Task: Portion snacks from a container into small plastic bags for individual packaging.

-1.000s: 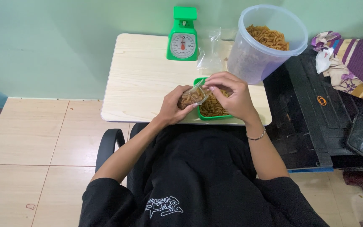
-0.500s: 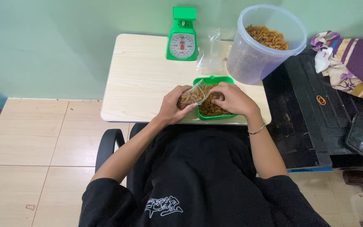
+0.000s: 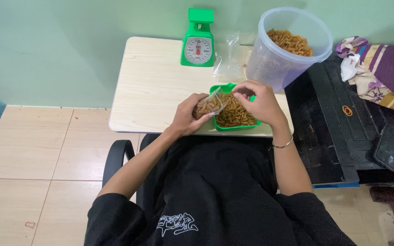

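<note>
The left hand (image 3: 189, 116) was closed around a small clear plastic bag (image 3: 209, 106) partly filled with brown twisted snack pieces. The bag was held tilted, its open mouth facing right toward the green tray (image 3: 235, 126). The bag sat just above the left edge of that tray.

The right hand (image 3: 260, 101) hovered over the tray with its fingers bent and pinched together at the tips, near the tray's far rim. Whether the fingertips held any snack pieces could not be determined from the head view. A thin bracelet (image 3: 282, 145) circled the right wrist.

The green tray held a heap of the same brown snack pieces and rested on the near edge of the light wooden table (image 3: 153, 86).

At the far side of the table stood 1 green dial scale (image 3: 197, 40). Just to its right lay a stack of empty clear bags (image 3: 229, 61). A large translucent plastic container (image 3: 284, 45), part-filled with the snack, stood at the table's right end, near the tray.

To the right of the table, a black surface (image 3: 338, 114) carried a patterned cloth (image 3: 384, 68) and a dark phone (image 3: 390, 146).
</note>
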